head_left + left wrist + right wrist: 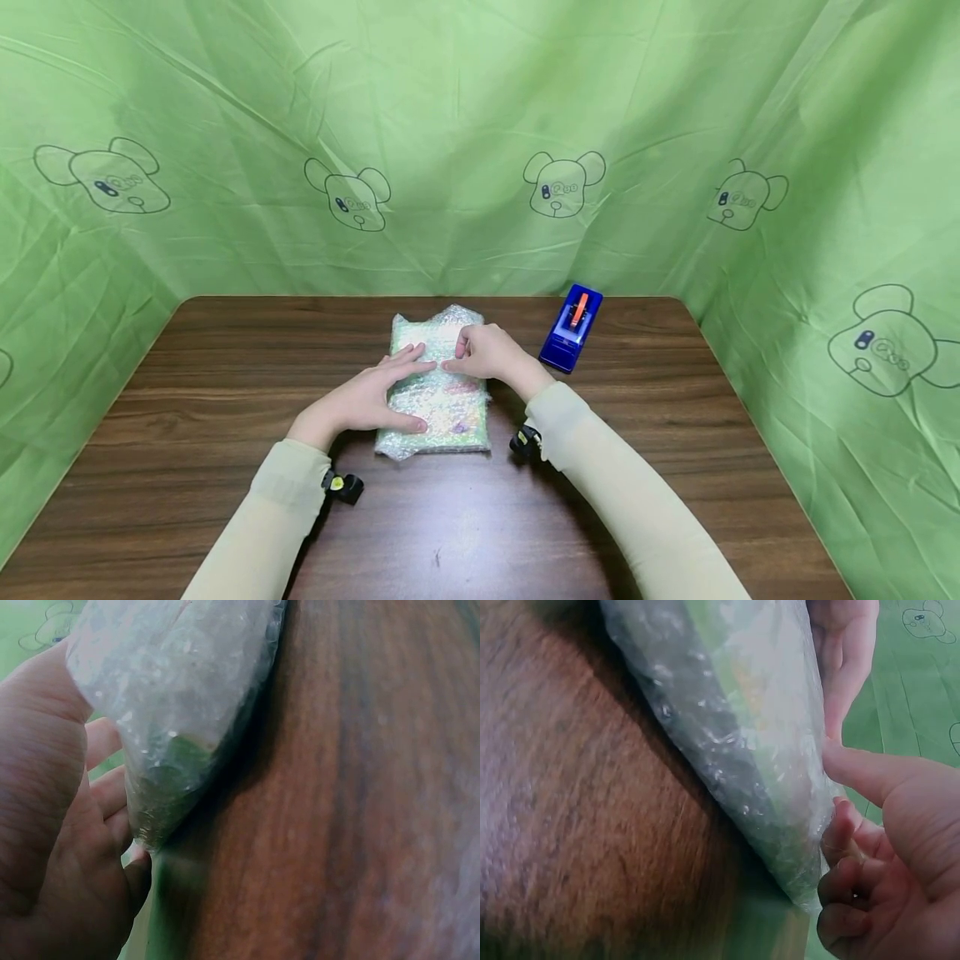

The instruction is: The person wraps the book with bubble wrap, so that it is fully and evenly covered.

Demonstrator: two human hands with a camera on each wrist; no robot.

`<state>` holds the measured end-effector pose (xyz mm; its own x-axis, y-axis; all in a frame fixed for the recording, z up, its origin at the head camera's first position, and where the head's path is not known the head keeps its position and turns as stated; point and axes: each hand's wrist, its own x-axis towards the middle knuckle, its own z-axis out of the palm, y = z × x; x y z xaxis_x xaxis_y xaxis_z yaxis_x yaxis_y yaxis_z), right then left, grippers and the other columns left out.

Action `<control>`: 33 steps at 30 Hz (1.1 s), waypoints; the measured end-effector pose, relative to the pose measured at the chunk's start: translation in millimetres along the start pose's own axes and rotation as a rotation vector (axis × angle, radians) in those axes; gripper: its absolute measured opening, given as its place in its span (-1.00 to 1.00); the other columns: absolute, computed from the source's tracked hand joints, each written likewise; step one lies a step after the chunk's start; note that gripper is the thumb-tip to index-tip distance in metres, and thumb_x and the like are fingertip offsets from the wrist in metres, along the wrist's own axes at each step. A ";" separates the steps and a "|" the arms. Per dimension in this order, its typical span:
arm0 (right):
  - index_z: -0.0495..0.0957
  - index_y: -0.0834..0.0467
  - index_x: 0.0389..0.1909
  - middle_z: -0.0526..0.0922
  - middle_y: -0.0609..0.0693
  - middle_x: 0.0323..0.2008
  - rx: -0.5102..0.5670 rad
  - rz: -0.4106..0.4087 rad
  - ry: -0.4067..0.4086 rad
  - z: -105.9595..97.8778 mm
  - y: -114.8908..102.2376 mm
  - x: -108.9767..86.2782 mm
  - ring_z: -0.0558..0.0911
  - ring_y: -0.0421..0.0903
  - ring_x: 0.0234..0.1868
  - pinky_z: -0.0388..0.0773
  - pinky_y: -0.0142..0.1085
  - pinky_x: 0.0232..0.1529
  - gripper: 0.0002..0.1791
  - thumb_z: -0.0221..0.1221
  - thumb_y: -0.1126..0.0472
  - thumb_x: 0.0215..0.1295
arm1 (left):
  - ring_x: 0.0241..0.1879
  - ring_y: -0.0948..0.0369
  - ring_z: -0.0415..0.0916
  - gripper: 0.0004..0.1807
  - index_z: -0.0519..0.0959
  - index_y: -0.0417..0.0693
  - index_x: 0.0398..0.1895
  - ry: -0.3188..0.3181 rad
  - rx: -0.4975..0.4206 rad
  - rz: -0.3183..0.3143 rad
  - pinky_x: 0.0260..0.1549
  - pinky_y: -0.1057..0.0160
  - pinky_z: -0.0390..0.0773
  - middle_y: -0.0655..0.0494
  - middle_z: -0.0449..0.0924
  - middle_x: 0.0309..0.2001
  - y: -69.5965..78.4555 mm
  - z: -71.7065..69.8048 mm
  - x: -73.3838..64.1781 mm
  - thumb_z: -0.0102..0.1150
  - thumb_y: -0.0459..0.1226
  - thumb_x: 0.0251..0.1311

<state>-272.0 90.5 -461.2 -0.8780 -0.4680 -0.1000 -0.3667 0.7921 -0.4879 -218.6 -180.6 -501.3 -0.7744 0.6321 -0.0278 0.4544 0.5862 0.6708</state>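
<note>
A flat package in clear bubble wrap [437, 400] lies on the table, its green and multicoloured print showing through. My left hand [367, 396] rests on its left side, fingers spread and straight, thumb near the lower part. From the upper right my right hand [487, 354] works on the wrap, thumb and bent index finger at its surface. In the right wrist view the right thumb [870, 769] lies at the edge of the bubble wrap [727, 735], with the other fingers curled below. The left wrist view shows the wrap's crinkled corner [161, 810] beside the left palm.
A blue tape dispenser [564, 342] with an orange part stands at the back right of the brown wooden table [225, 367]. Green curtains [457, 100] with printed bear heads hang behind and on both sides. Small black cameras sit on both wrists.
</note>
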 end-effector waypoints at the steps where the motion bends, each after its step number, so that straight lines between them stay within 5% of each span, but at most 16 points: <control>1: 0.64 0.06 -0.31 0.62 -0.12 -0.57 0.003 0.008 -0.002 -0.1 0.6 -0.1 0.52 -0.20 -0.57 0.54 -0.32 -0.40 -0.61 0.50 -0.15 0.37 | 0.77 0.06 -0.26 0.11 0.31 0.35 0.72 0.000 -0.001 -0.001 0.67 -0.33 -0.16 0.20 -0.12 0.80 -0.1 0.0 0.0 0.59 0.32 0.10; 14: 0.64 0.02 -0.52 0.63 -0.17 -0.51 -0.053 -0.059 -0.015 -4.5 10.9 -0.3 0.53 -0.17 -0.45 0.55 -0.28 -0.25 -0.51 0.42 -0.26 0.42 | 0.76 -0.03 -0.21 0.10 0.34 0.30 0.71 0.013 0.015 0.014 0.66 -0.34 -0.14 0.15 -0.09 0.80 -0.5 -0.3 0.3 0.57 0.33 0.11; 26: 0.58 0.10 -0.28 0.59 -0.10 -0.43 0.059 0.013 -0.041 -3.4 32.9 4.2 0.52 -0.16 -0.41 0.54 -0.27 -0.25 -0.54 0.46 -0.21 0.40 | 0.76 -0.03 -0.23 0.12 0.32 0.33 0.72 0.002 0.019 -0.007 0.65 -0.36 -0.14 0.19 -0.13 0.80 0.4 0.0 0.1 0.56 0.36 0.10; 33: 0.45 0.17 -0.26 0.57 -0.06 -0.50 0.128 0.012 -0.019 -6.3 40.2 0.6 0.68 -0.14 -0.51 0.53 -0.27 -0.26 -0.52 0.50 -0.07 0.41 | 0.76 -0.03 -0.24 0.12 0.32 0.33 0.72 0.001 0.019 -0.010 0.65 -0.36 -0.14 0.22 -0.14 0.80 -0.3 1.2 0.6 0.56 0.35 0.10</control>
<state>-289.2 124.5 -475.4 -0.8755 -0.4675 -0.1227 -0.3129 0.7417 -0.5933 -218.7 -179.8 -502.5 -0.7792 0.6259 -0.0341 0.4547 0.6018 0.6565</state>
